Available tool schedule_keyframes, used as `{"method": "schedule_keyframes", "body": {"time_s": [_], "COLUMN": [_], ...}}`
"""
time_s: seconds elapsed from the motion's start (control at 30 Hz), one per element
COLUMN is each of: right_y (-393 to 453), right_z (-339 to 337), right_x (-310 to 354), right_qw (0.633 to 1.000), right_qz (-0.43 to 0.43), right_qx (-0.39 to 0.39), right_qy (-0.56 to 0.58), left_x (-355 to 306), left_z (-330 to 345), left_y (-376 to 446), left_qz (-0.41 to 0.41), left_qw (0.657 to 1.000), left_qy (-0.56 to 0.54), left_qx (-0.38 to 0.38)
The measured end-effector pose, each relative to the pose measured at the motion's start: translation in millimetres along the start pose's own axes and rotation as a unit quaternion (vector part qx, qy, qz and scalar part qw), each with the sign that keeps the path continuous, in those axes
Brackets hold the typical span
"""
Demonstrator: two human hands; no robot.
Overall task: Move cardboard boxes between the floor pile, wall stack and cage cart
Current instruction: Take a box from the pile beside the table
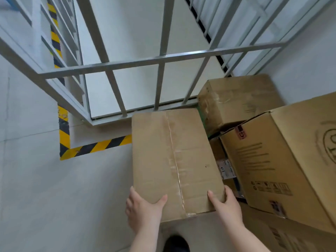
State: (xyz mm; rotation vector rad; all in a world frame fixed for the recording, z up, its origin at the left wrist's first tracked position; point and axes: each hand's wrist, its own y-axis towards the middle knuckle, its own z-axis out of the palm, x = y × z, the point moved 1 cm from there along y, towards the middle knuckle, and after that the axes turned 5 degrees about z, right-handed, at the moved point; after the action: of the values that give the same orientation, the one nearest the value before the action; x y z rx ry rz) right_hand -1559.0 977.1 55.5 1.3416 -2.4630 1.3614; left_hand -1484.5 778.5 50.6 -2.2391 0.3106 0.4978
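1. Person is holding a long flat brown cardboard box with a taped centre seam (174,160) by its near end, lengthwise away from the body, far end reaching toward the grey metal cage cart (127,64).
2. Left hand (143,206) is gripping the near-left corner, thumb on top, fingers hidden underneath.
3. Right hand (225,202) is clamping the near-right corner the same way.
4. Box is hanging above the pale floor (45,179), just beside the pile of large brown cartons (272,160) on the right.
5. Risk: holding only one end, the far end is likely to sag or swing and clip the cage bars or the pile.
6. Risk: thumbs on smooth tape and cardboard could be slipping; a drop lands near the dark shoe (176,243).
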Motion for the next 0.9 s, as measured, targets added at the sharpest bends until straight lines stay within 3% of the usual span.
{"method": "schedule_keyframes", "body": {"time_s": [0.2,0.3,0.53,0.7,0.9], "right_y": [61.8,73.8,66.3,56.0,-12.6], "right_z": [37.8,48.8,67.3,81.1,98.5], "right_x": [20.3,32.2,51.3,67.0,96.2], "right_qw": [0.997,0.997,0.981,0.977,0.914], "right_qz": [0.008,0.009,-0.012,-0.004,-0.062], "right_qx": [0.055,0.045,0.052,0.042,0.080], "right_qy": [-0.045,-0.057,-0.186,-0.208,-0.392], "left_x": [7.6,17.9,27.4,28.2,15.0], "left_z": [46.1,53.8,32.5,9.5,-49.1], "left_y": [41.6,46.9,53.1,66.1,40.9], "left_qz": [-0.002,0.020,-0.035,-0.047,-0.031], "left_qw": [0.999,0.999,0.998,0.995,0.983], "left_qy": [0.005,0.002,-0.009,-0.051,-0.006], "left_qx": [0.044,0.038,0.043,0.078,0.183]}}
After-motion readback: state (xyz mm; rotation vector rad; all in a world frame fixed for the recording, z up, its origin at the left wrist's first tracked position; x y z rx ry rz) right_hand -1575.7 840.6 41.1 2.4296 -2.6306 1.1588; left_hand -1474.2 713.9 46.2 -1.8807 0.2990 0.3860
